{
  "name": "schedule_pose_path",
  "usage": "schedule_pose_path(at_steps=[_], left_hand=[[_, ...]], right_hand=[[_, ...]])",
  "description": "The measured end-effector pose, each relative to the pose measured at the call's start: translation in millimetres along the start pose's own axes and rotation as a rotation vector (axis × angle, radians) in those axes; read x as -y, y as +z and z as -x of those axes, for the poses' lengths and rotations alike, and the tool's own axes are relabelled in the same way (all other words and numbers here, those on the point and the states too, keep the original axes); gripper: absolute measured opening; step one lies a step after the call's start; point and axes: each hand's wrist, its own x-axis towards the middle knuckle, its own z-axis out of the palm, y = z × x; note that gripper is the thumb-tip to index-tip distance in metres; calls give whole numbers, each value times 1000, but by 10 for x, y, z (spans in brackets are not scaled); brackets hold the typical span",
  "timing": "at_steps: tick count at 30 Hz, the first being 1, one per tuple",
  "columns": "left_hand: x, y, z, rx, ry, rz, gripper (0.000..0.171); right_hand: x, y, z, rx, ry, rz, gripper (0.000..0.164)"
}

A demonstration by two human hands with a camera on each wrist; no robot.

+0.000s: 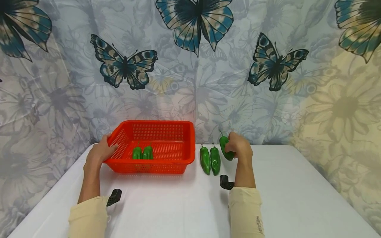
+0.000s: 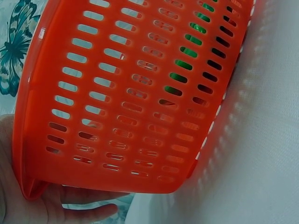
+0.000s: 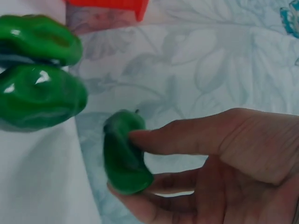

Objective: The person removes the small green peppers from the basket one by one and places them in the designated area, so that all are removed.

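My left hand [image 1: 99, 153] grips the left rim of a red plastic basket [image 1: 166, 161], its thumb over the edge. Two green peppers [image 1: 148, 153] stand side by side in the basket, their lower parts hidden by its front wall. To the right of the basket, my right hand [image 1: 241, 147] pinches another green pepper [image 3: 124, 156] between thumb and fingers, with its stem pointing up and away. Just left of that hand, two more green peppers [image 1: 205, 161] lie close together on the white table, stems toward the back.
The white tabletop [image 1: 166, 205] reaches back to a hanging cloth [image 1: 223, 99] printed with butterflies and flowers. The basket stands near the table's back edge. A black wrist-camera mount [image 1: 114, 197] juts from the left sleeve, and another black mount [image 1: 226, 182] from the right.
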Motion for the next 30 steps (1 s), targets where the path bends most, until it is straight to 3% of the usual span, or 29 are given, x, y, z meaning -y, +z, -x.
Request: schedule_pose_path(at_steps=[5,15,22,30], left_hand=[[5,2,2,6,-16,4,80],[-6,-20,5,4,14,10,81],[-29,-43,6,10,8,7,81],[-6,-39,20,19,-1,15,81]], right_hand=[[-85,74,-85,44,85,40,34],[-168,227,-239,111,126,67,50],[-171,215,-219,133,113,16,48],[-183,185,-183,156,115,-14,77]])
